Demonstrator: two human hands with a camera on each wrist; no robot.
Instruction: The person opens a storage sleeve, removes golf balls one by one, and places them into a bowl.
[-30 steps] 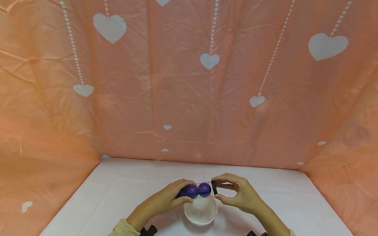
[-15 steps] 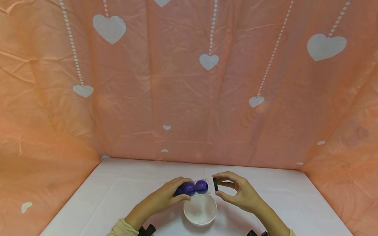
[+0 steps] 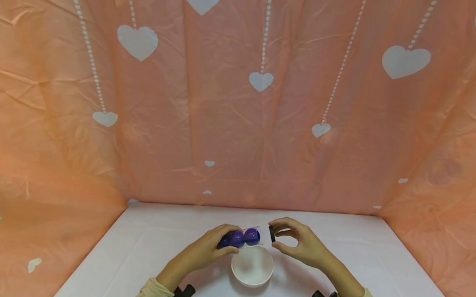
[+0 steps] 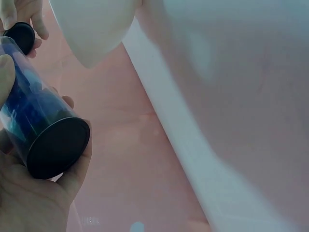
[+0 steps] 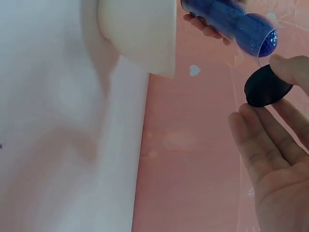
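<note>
My left hand (image 3: 210, 246) grips a clear plastic tube (image 4: 36, 104) with a black base (image 4: 59, 147), tilted sideways above the white bowl (image 3: 252, 266). Inside the tube sit shiny purple-blue balls (image 3: 252, 237), one near the uncovered end. In the right wrist view the end ball (image 5: 256, 35) shows a dimpled, glittery surface. My right hand (image 3: 303, 244) pinches a round black lid (image 5: 268, 86) between thumb and fingers, a short gap from the tube's mouth. The left fingers hide part of the balls.
A white-covered table (image 3: 159, 225) lies under the bowl, with an orange sheet printed with hearts (image 3: 231, 121) behind and at both sides. Black wrist camera mounts (image 3: 184, 293) sit below both hands.
The black lid has come off the tube's end in my right hand. My left hand has drawn the tube slightly left, opening a gap between them. The bowl stays in place.
</note>
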